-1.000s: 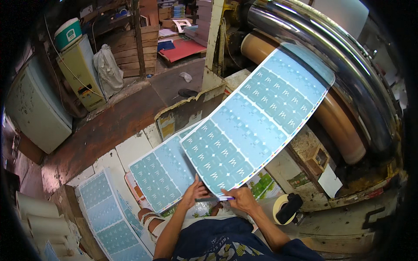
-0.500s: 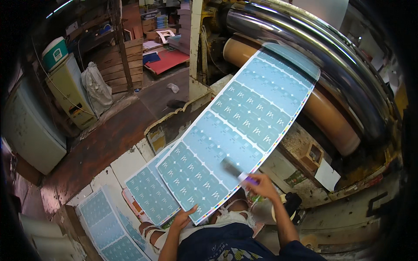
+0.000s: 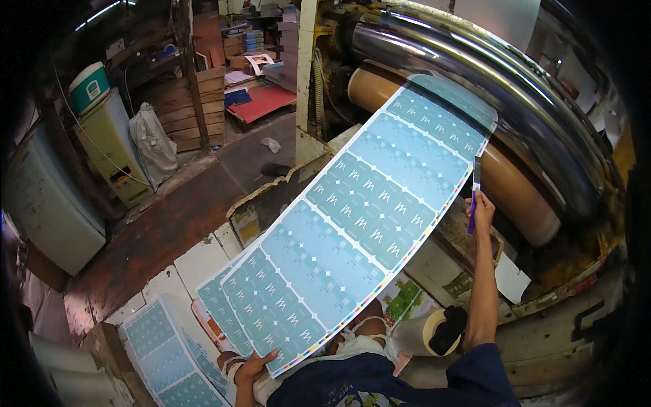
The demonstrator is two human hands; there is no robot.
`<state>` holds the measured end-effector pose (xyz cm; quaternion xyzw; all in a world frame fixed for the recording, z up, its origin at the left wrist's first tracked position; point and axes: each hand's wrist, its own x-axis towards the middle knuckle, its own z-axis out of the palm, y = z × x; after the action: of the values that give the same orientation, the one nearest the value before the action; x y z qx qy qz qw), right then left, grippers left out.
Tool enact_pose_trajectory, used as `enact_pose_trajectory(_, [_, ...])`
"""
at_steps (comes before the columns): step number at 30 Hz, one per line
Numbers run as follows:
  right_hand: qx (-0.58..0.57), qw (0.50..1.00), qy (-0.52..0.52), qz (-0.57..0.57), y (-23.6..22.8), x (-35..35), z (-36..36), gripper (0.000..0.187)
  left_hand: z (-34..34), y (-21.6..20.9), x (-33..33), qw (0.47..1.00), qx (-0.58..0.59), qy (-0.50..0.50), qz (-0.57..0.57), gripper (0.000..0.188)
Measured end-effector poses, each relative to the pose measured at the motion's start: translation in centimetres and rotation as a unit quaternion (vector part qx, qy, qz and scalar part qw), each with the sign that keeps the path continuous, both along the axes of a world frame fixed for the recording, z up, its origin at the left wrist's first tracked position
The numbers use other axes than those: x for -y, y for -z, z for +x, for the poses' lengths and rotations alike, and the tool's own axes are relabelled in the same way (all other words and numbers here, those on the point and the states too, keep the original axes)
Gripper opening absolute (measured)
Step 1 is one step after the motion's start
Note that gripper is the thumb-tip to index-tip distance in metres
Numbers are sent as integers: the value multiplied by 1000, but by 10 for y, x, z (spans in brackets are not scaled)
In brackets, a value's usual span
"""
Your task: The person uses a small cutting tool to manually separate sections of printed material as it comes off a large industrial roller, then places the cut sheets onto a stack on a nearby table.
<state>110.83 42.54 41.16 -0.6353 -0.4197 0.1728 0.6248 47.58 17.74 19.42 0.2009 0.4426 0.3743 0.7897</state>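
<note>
A long printed blue-green sheet (image 3: 332, 252) slopes from the metal roller (image 3: 441, 61) toward my lap. My left hand (image 3: 253, 369) grips its near left corner, the thumb on top. My right hand (image 3: 483, 209) is at the sheet's right edge, close to the rollers, closed around the purple handle of a knife (image 3: 477, 178). The dark, flat blade points up beside the edge; I cannot tell whether it touches the sheet. Beneath the long sheet's near left side lies another printed sheet (image 3: 210, 290), partly covered.
A brown roller (image 3: 525, 193) runs below the metal one. More printed sheets (image 3: 152, 332) lie at the lower left. A large pale roll (image 3: 415, 334) with a black object (image 3: 449, 330) on its end sits by my right knee. A white plank platform (image 3: 196, 256) is at left.
My right hand has moved up and right with the knife, from above the sheet to its edge by the rollers. My left hand has drawn the sheet's corner down and left; more sheet has emerged.
</note>
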Motion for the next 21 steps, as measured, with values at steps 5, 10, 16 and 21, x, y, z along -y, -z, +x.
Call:
enact_pose_trajectory(5, [14, 1000, 4, -26, 55, 17, -26, 35, -64, 35, 37, 999, -19, 34, -22, 60])
enact_pose_trajectory(10, [-47, 996, -64, -49, 88, 40, -68, 34, -92, 23, 57, 997, -60, 21, -40, 59])
enact_pose_trajectory(16, [121, 990, 29, -65, 89, 31, -67, 33, -100, 49, 71, 996, -55, -63, -26, 66])
enact_pose_trajectory(21, [310, 934, 174, 47, 33, 19, -84, 38, -116, 35, 84, 987, -72, -83, -118, 60])
